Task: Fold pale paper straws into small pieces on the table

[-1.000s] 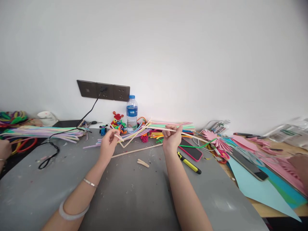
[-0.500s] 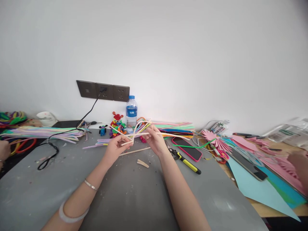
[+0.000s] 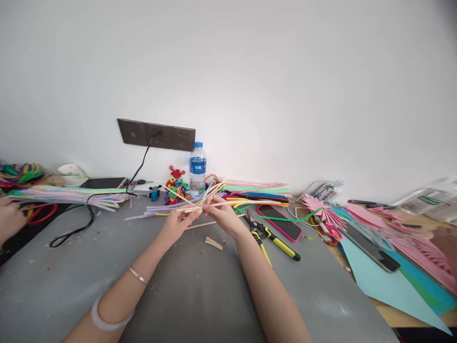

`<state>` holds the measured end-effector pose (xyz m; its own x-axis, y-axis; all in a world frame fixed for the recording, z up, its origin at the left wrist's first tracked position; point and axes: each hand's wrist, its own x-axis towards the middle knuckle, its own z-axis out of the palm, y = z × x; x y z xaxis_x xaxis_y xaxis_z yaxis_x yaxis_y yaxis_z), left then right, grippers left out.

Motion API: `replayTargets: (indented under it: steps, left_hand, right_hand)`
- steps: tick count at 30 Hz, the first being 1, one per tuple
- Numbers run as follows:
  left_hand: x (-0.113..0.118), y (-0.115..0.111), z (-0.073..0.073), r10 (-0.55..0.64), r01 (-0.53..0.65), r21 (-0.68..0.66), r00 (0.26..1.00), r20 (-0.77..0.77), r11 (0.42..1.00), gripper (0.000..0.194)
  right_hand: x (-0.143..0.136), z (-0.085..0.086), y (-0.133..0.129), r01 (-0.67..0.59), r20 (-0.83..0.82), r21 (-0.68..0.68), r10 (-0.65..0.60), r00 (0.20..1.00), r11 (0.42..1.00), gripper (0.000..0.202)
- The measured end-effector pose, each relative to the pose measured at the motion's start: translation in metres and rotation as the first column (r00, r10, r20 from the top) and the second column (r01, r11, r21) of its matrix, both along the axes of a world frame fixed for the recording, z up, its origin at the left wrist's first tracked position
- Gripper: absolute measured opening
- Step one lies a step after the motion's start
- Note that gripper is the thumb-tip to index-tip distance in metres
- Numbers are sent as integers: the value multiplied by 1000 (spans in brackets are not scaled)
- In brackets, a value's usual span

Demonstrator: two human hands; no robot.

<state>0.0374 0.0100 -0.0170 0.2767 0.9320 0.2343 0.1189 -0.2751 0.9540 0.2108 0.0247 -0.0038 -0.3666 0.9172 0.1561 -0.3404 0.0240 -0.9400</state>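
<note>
Cream pipe cleaners (image 3: 257, 203) cross one another between my hands, their ends sticking out to both sides and upward. My left hand (image 3: 180, 221) pinches them at the left of the crossing. Close beside it, my right hand (image 3: 222, 213) is closed on the same strands, its fingertips at the crossing. Exactly how the strands are joined there is hidden by the fingers. On the grey table (image 3: 200, 295) below lie a short folded cream pipe cleaner (image 3: 213, 244) and, partly behind my right hand, a straight cream one (image 3: 200, 225).
Yellow-and-black cutters (image 3: 282, 247) and a pink-edged phone (image 3: 280, 224) lie right of my right hand. Behind stand a water bottle (image 3: 197, 172) and small colourful figures (image 3: 175, 183). Bundled pipe cleaners (image 3: 74, 195) lie left, near another person's hand (image 3: 10, 220). Pink folded paper (image 3: 323, 212) lies right.
My hands have drawn closer together, and the raised loop between them has flattened into a tight crossing. The cutters show more beside my right arm. The other person's left-side hand reaches further in.
</note>
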Motion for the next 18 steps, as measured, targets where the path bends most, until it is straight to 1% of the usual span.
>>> replayTargets:
  steps: [4, 7, 9, 11, 14, 16, 18]
  left_hand:
    - [-1, 0, -2, 8, -8, 15, 999, -40, 1000, 35]
    - [0, 0, -2, -8, 10, 26, 998, -60, 1000, 30]
    - [0, -1, -2, -43, 45, 11, 993, -109, 999, 27]
    - [1, -1, -3, -84, 84, -6, 985, -150, 996, 26]
    - [2, -2, -5, -122, 123, 1, 984, -126, 992, 26]
    - [3, -2, -5, -99, 101, 17, 990, -97, 995, 29]
    - [2, -3, -5, -21, 26, 60, 996, -88, 998, 32]
  right_hand:
    - [1, -3, 0, 8, 100, 31, -11, 995, 999, 23]
    - [3, -5, 0, -1, 144, 32, -4, 990, 999, 18]
    - [4, -5, 1, 3, 144, 14, -5, 990, 1000, 18]
    - [5, -5, 3, 19, 98, -18, -17, 995, 1000, 21]
    - [6, -3, 4, 69, -37, -57, -71, 997, 996, 26]
    - [6, 0, 5, 103, -128, -71, -112, 985, 992, 25]
    - [6, 4, 5, 133, -217, -74, -146, 965, 988, 26]
